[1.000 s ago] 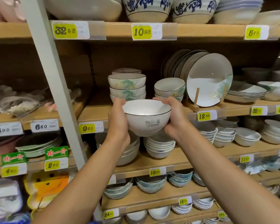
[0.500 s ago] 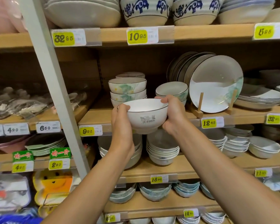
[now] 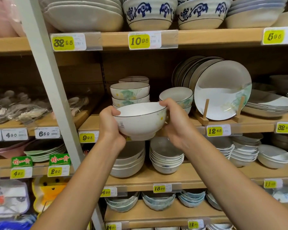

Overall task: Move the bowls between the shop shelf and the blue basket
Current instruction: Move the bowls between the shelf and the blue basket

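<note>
Over the last second the white bowl [image 3: 140,120] has edged up toward the stack of floral bowls [image 3: 130,93] and turned, so its barcode sticker now faces left and a yellow flower shows. It is probably being shelved. The left hand [image 3: 110,127] and right hand [image 3: 176,130] clamp its opposite sides, holding it just in front of that stack, not set down.

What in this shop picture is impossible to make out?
- Head view: the sticker on the held bowl is half covered by the left hand, too small to read.
- Head view: the price tag under the bowl is mostly hidden by bowl and hand.
- Head view: the blue thing at bottom left is cut by the frame edge; basket or not, unclear.
</note>
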The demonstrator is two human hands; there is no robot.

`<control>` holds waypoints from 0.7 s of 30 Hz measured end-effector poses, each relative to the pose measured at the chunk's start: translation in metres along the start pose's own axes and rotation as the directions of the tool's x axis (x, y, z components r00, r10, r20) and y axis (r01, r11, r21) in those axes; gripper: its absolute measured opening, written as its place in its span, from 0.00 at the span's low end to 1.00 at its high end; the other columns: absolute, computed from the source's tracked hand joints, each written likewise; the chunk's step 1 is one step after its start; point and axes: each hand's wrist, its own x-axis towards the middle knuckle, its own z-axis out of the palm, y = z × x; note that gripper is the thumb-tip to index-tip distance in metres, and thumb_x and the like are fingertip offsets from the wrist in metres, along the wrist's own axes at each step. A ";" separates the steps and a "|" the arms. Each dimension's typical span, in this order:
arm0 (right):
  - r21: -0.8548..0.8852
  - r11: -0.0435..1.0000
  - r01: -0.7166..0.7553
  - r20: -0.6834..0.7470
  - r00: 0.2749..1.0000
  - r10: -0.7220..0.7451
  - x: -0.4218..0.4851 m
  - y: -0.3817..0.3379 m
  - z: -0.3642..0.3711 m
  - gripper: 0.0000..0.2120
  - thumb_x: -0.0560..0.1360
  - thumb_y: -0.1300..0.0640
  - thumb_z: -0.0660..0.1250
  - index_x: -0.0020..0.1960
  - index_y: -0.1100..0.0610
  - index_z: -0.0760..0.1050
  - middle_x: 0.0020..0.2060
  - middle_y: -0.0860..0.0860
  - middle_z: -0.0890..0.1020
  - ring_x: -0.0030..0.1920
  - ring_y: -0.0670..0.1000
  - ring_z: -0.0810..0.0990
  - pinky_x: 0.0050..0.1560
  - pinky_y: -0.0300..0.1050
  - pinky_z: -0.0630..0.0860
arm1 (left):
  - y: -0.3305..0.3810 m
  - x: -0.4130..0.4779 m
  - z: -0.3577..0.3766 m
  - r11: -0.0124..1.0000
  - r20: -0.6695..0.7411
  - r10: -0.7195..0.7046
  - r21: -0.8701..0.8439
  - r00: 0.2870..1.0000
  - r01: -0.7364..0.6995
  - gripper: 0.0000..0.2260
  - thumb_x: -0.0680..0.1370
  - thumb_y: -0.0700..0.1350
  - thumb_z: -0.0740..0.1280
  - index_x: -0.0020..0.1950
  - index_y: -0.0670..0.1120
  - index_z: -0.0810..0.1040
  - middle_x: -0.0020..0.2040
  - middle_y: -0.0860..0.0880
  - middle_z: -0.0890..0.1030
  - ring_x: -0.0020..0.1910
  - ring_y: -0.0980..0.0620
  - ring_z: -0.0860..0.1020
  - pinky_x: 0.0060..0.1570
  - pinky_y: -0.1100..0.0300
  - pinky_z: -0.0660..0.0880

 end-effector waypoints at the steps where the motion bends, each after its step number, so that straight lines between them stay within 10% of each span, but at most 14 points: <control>1: 0.035 0.998 -0.061 0.057 0.997 0.059 0.002 -0.004 -0.003 0.09 0.74 0.52 0.62 0.47 0.55 0.78 0.41 0.52 0.83 0.44 0.52 0.81 0.48 0.48 0.76 | 0.002 0.001 -0.002 1.000 0.059 -0.027 0.007 0.998 0.027 0.11 0.68 0.43 0.57 0.46 0.44 0.76 0.46 0.45 0.82 0.44 0.42 0.78 0.40 0.56 0.74; 6: 0.135 0.969 -0.205 0.151 0.971 0.184 0.002 -0.008 -0.007 0.22 0.74 0.48 0.59 0.61 0.60 0.77 0.54 0.61 0.82 0.51 0.59 0.81 0.57 0.52 0.75 | 0.008 0.002 -0.004 0.976 0.316 -0.218 0.062 0.923 0.210 0.29 0.62 0.45 0.57 0.61 0.42 0.78 0.57 0.39 0.80 0.50 0.38 0.77 0.49 0.52 0.75; 10: 0.265 0.948 -0.175 0.082 0.984 0.159 -0.004 0.000 -0.002 0.22 0.72 0.52 0.59 0.59 0.63 0.77 0.46 0.60 0.84 0.45 0.60 0.83 0.52 0.55 0.78 | 0.002 0.003 -0.001 0.973 0.243 -0.215 -0.032 0.946 0.230 0.16 0.71 0.46 0.56 0.46 0.43 0.82 0.47 0.41 0.84 0.39 0.41 0.83 0.42 0.50 0.81; 14: 0.266 0.961 -0.080 -0.020 0.996 0.088 -0.013 -0.001 0.004 0.17 0.73 0.55 0.58 0.57 0.60 0.78 0.45 0.58 0.83 0.45 0.58 0.83 0.47 0.57 0.80 | 0.000 0.002 0.000 0.994 0.106 -0.105 -0.009 0.989 0.107 0.14 0.75 0.48 0.54 0.38 0.44 0.76 0.35 0.43 0.83 0.33 0.44 0.82 0.34 0.54 0.80; 17: 0.302 0.952 -0.056 -0.084 0.993 0.085 -0.015 -0.003 0.008 0.15 0.75 0.55 0.58 0.57 0.58 0.77 0.48 0.58 0.82 0.48 0.59 0.82 0.51 0.57 0.79 | -0.009 -0.015 -0.004 0.988 0.064 0.093 0.117 0.994 -0.100 0.16 0.78 0.52 0.54 0.46 0.47 0.79 0.44 0.46 0.85 0.46 0.45 0.83 0.40 0.54 0.79; 21: 0.314 0.949 0.029 -0.145 0.989 0.018 -0.016 0.001 0.008 0.15 0.75 0.53 0.60 0.59 0.55 0.76 0.49 0.56 0.82 0.50 0.56 0.82 0.54 0.55 0.79 | -0.029 -0.047 -0.022 0.912 0.407 0.230 0.226 0.884 -0.341 0.27 0.73 0.64 0.62 0.69 0.54 0.71 0.62 0.52 0.80 0.60 0.54 0.79 0.54 0.55 0.77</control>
